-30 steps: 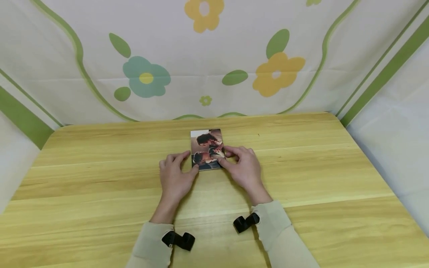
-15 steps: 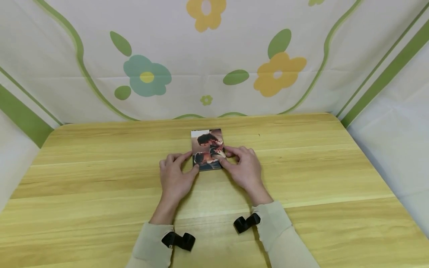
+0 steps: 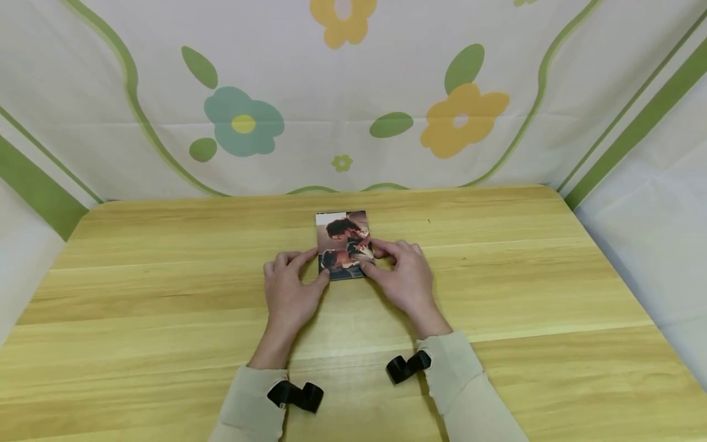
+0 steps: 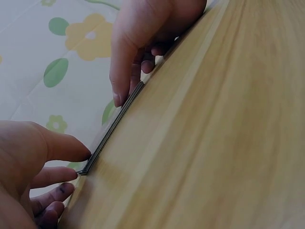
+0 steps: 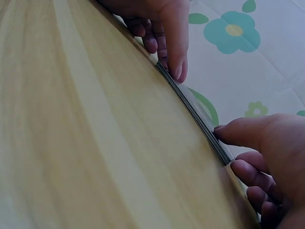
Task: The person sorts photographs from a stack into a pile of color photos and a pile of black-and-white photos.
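Head | left hand (image 3: 289, 293), right hand (image 3: 404, 276) pinch card stack (image 3: 343, 240) edges | wooden table (image 3: 525, 270) underneath | floral cloth (image 3: 337, 92) behind

Left hand (image 3: 289, 288) and right hand (image 3: 405, 276), two in all; one picture stack (image 3: 343, 245) between them, one table (image 3: 166, 294) beneath.
Stack: several thin layers, too fine to count; two printed figures (image 3: 348, 228) on top. Behind the hands: two sleeves (image 3: 251, 405), two black wrist devices (image 3: 296, 396), one per cuff. Beyond the hands, one backdrop (image 3: 342, 92) with four flowers: two orange (image 3: 465, 120), the higher cropped; one teal (image 3: 229, 138); one small green (image 3: 336, 164). Four whole leaves (image 3: 391, 124), two near the teal flower, two near the lower orange; one cropped green shape (image 3: 525, 2), kind unclear. Two broad green bands (image 3: 635, 132), one off either side of the hands.
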Demonstrator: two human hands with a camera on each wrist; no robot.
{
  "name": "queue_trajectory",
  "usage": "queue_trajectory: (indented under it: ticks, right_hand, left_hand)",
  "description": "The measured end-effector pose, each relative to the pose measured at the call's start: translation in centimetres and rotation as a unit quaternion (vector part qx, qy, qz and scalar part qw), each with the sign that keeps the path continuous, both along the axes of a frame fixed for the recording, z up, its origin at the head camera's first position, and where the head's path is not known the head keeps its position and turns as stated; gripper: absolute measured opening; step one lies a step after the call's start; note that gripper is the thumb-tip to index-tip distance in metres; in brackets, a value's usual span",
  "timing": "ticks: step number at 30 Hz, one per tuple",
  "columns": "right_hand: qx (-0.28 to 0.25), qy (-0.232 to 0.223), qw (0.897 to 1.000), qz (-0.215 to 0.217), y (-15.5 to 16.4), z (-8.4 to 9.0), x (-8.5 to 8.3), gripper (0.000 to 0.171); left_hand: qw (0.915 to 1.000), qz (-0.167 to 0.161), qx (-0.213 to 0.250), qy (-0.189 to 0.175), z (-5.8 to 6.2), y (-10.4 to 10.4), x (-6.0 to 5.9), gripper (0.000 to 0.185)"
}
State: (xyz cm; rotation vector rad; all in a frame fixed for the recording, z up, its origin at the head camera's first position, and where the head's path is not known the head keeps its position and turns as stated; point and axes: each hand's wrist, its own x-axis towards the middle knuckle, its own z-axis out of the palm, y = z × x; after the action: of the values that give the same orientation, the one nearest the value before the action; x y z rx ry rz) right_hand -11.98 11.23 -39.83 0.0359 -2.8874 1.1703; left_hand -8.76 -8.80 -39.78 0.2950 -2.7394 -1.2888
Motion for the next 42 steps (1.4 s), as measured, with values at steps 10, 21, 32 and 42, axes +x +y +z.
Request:
queue_trajectory:
  ticks: [10, 21, 32, 42]
  right_hand:
    - [0.003, 0.004, 1.0, 0.003, -0.06, -0.13, -0.17, 0.052]
    - [-0.013, 0.003, 1.0, -0.001, -0.11, -0.01, -0.12, 0.049]
    - [-0.001, 0.008, 1.0, 0.004, -0.12, -0.13, 0.0, 0.054]
    - [-0.012, 0.016, 1.0, 0.005, -0.06, -0.37, 0.05, 0.053]
  left_hand:
    - [1.0, -0.003, 0.003, 0.0, 0.03, -0.13, -0.05, 0.053]
    - [0.9999, -0.005, 0.007, 0.006, 0.16, -0.05, 0.08, 0.051]
    - [1.0, -0.004, 0.005, 0.001, 0.15, -0.02, 0.07, 0.051]
    - [1.0, -0.004, 0.006, 0.001, 0.01, -0.02, 0.17, 0.05]
